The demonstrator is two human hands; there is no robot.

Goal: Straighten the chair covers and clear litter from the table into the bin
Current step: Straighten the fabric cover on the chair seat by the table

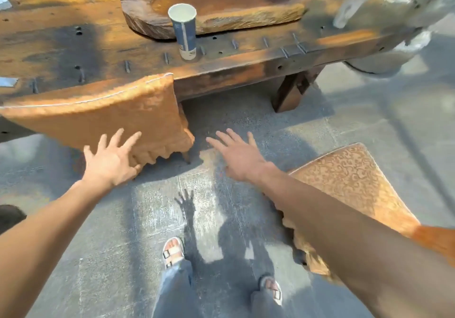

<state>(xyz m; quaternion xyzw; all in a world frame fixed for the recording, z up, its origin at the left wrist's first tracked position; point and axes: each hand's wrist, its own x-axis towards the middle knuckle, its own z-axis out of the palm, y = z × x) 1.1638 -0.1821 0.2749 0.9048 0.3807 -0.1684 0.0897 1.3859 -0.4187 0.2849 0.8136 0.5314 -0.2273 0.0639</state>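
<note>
Long dark wooden table (61,46) runs across the far side and is the reference for everything else. A big carved wooden slab (246,2) lies on the table top, mid-span. An orange fringed chair cover (98,115) hangs over a chair back pushed against the table's near edge, left of centre. A second chair cover (349,182), swirl-patterned, is well off the table's near-right leg, toward the person. Left hand (110,160) is at the lower fringe of the cover by the table, fingers splayed wide, gripping nothing; can't tell if it's in firm contact. Right hand (236,155) is over the floor in front of the table, between the two covers, fingers spread, holding nothing. Litter: a blue paper cup (184,32) stands upright near the table's front edge, just in front of the slab. A white cup (349,5) is at the table's far right end, blurred.
</note>
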